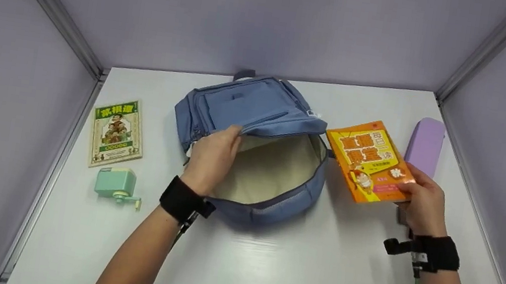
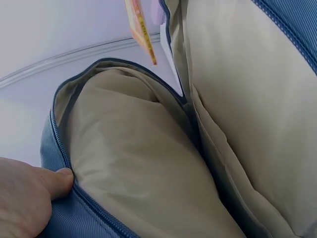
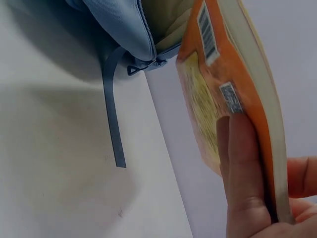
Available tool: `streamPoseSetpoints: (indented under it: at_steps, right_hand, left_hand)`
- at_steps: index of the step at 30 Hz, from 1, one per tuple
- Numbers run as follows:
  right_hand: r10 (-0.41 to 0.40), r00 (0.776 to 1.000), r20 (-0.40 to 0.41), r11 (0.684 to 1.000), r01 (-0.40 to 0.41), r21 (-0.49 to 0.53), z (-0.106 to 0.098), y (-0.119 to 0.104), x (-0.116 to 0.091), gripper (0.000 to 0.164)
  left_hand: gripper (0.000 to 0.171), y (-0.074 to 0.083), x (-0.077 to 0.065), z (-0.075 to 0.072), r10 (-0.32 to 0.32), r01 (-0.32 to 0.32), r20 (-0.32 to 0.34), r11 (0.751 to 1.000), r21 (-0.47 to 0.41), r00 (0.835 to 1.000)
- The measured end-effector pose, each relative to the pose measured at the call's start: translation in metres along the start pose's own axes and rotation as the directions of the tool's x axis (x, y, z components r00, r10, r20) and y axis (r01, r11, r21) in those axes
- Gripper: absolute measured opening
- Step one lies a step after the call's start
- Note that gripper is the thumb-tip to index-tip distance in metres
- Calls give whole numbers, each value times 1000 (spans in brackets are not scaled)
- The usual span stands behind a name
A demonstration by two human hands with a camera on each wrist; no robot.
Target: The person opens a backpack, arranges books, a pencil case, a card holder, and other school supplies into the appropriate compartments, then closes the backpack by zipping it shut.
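Observation:
A blue backpack (image 1: 253,104) lies on the table with its main compartment unzipped, and the beige lining (image 2: 133,129) shows inside. My left hand (image 1: 213,158) pinches the edge of its opening and holds the upper flap up; in the left wrist view the thumb lies along the zipper. My right hand (image 1: 424,202) grips an orange book (image 1: 370,162) by its lower right corner, thumb on the front cover and fingers spread behind. The book is held up just right of the backpack's opening. In the right wrist view its back cover with a barcode (image 3: 208,32) shows.
A green and cream book (image 1: 117,134) lies at the table's left, above a mint-green pencil sharpener (image 1: 116,184) with a crank. A purple case (image 1: 424,146) lies at the right edge. A dark item (image 1: 402,217) is partly hidden under my right hand. Grey panels enclose the table.

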State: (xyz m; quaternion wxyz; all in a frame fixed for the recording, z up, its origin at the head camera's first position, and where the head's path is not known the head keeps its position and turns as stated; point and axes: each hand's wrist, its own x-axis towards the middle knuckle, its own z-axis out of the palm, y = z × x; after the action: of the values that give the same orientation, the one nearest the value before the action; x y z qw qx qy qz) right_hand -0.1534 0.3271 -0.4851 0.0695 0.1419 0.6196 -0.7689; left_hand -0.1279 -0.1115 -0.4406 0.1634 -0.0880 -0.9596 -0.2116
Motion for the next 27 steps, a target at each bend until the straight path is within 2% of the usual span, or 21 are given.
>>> streamPoseSetpoints:
  at_steps: [5, 10, 15, 21, 27]
  right_hand:
    - [59, 989, 137, 996, -49, -76, 2, 1, -8, 56]
    - [142, 961, 236, 984, -112, -136, 29, 7, -5, 54]
    - [210, 936, 281, 972, -171, -159, 68, 16, 7, 55]
    - [248, 912, 327, 967, -211, -145, 109, 24, 25, 58]
    - [272, 902, 334, 959, -227, -168, 142, 30, 40, 66]
  left_hand:
    - [23, 5, 2, 2, 20, -20, 4, 1000, -2, 1000]
    - [22, 8, 3, 5, 56, -56, -9, 998, 4, 998]
    - [22, 10, 1, 8, 84, -84, -26, 996, -1, 996]
    - [22, 13, 1, 10, 89, -89, -2, 996, 3, 996]
    - [20, 13, -1, 9, 141, -140, -25, 990, 31, 990]
